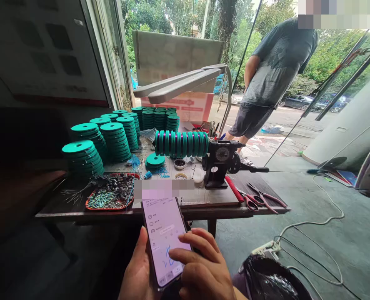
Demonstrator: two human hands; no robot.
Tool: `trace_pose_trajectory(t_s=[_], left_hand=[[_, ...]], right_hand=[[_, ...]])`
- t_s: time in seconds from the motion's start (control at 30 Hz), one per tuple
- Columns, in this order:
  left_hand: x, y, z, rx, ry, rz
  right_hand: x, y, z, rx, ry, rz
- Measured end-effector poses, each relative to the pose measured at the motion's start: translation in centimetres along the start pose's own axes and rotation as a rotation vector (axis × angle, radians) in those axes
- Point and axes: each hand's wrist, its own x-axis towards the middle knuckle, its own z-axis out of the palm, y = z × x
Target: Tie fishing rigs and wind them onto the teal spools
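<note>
A smartphone [164, 246] with a lit screen is held upright in front of the table's near edge. My left hand [138, 266] is closed around its left side and lower part, with the thumb along the edge. Over the lower right of the screen is my right hand [203, 262], its index fingertip on or just above blue handwritten strokes. The fingers of that hand are apart and hold nothing. Beyond the phone, a black hand-cranked winder [221, 164] carries a row of green spools [181, 143] on its shaft.
Stacks of green discs [113, 141] fill the table's left and back. A red tray [111, 191] holds small metal and green parts. Scissors [250, 202] and pliers [266, 198] lie at the right edge. A black bag [272, 279] and cables [338, 216] are on the right. Outside stands a person [272, 75].
</note>
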Motion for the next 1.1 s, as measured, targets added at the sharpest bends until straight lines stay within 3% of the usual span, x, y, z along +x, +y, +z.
trace_pose_trajectory(t_s=[0.1, 0.33, 0.8, 0.93, 1.1], left_hand=[[0.0, 0.0, -0.3, -0.014, -0.007, -0.02], [-0.2, 0.1, -0.9, 0.033, 0.132, -0.031], [-0.3, -0.3, -1.1, -0.004, 0.164, -0.015], [-0.1, -0.2, -1.1, -0.023, 0.106, -0.015], [0.1, -0.3, -1.1, -0.004, -0.063, 0.02]], right_hand=[[0.0, 0.0, 0.5, -0.003, -0.008, -0.022], [-0.3, 0.0, 1.3, -0.014, -0.053, -0.032], [-0.7, -0.1, 1.5, -0.033, -0.081, -0.024], [-0.4, -0.1, 1.3, -0.054, -0.094, -0.011], [0.8, 0.1, 1.0, -0.13, -0.093, 0.175]])
